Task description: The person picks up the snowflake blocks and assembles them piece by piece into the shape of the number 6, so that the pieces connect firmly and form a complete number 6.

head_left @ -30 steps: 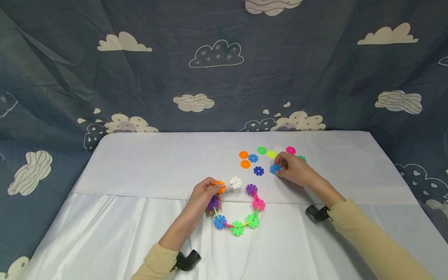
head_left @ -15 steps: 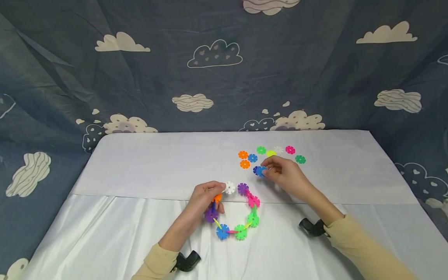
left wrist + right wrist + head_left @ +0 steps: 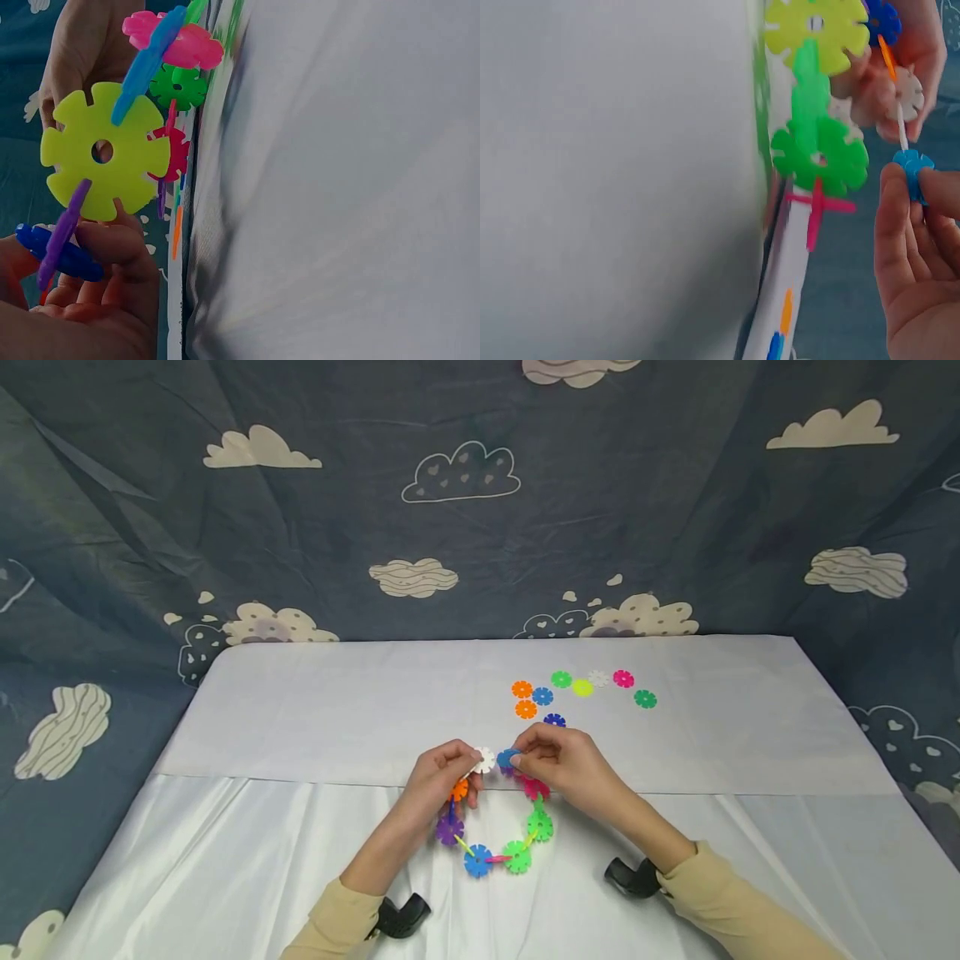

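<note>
A curved chain of notched plastic discs, joined edge to edge, hangs between the hands; its purple disc [image 3: 450,828] and green disc [image 3: 517,857] show in the head view. My left hand [image 3: 438,781] pinches the chain near the white disc [image 3: 486,760] at its upper left end. A loose blue disc [image 3: 507,757] is pinched between thumb and fingers of my right hand [image 3: 566,766]. In the right wrist view that blue disc [image 3: 913,171] meets a white disc [image 3: 902,127] seen edge-on; whether their notches interlock I cannot tell. The chain's other end lies partly behind the blue disc.
Several loose discs lie farther back on the white-covered table [image 3: 300,710], among them an orange disc [image 3: 522,689], a yellow disc [image 3: 582,687], a pink disc [image 3: 623,678] and a dark blue disc [image 3: 554,720]. Behind hangs a dark cloud-patterned cloth [image 3: 465,543].
My right hand has carried the blue disc leftward and toward me, from the loose discs to the white disc. The left hand has shifted its grip and the chain has tilted slightly.
</note>
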Action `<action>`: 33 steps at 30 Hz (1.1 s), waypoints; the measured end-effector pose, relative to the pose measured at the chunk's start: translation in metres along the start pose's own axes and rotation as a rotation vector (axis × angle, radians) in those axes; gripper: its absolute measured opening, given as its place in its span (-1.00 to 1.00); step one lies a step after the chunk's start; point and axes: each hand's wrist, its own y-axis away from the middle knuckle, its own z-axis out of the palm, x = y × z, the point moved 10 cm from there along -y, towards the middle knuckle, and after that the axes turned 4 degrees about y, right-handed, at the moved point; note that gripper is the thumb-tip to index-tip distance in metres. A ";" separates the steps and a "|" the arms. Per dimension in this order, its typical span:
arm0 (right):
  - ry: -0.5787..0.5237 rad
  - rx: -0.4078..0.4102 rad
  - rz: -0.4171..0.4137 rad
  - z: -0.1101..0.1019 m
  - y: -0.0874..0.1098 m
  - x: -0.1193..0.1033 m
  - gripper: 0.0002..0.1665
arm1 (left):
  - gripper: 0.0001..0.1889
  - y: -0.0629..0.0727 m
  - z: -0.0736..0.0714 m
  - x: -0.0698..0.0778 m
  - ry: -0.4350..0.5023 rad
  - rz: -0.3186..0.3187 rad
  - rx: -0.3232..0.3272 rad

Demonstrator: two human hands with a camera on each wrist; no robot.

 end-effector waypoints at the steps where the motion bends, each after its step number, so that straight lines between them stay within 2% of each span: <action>1: -0.005 -0.001 -0.003 0.002 -0.001 -0.001 -0.88 | -0.82 0.000 0.000 0.000 0.014 -0.002 0.000; 5: -0.007 0.006 -0.004 0.007 -0.002 -0.002 -0.89 | -0.83 0.000 0.001 0.001 0.084 -0.002 -0.008; 9: -0.007 0.009 0.000 0.009 -0.002 -0.002 -0.89 | -0.84 0.000 0.003 0.002 0.112 0.008 -0.024; 15: 0.027 0.022 -0.062 0.013 -0.001 -0.006 -0.90 | -0.85 0.001 0.005 0.001 0.101 -0.004 -0.052; 21: 0.104 0.064 -0.136 0.015 0.000 -0.016 -0.88 | -0.86 0.001 0.001 0.003 0.100 0.010 -0.025; 24: 0.126 0.071 -0.146 0.016 0.001 -0.018 -0.87 | -0.86 0.002 0.000 0.000 0.107 -0.010 -0.025; 27: 0.124 0.051 -0.143 0.017 0.001 -0.019 -0.89 | -0.85 0.002 0.000 -0.002 0.112 -0.032 -0.021; 30: 0.126 -0.001 -0.138 0.019 -0.001 -0.018 -0.91 | -0.84 0.002 -0.001 -0.002 0.109 -0.040 -0.010; 33: 0.184 -0.035 -0.125 0.014 -0.005 -0.018 -0.90 | -0.83 0.001 -0.003 -0.002 0.102 -0.041 -0.003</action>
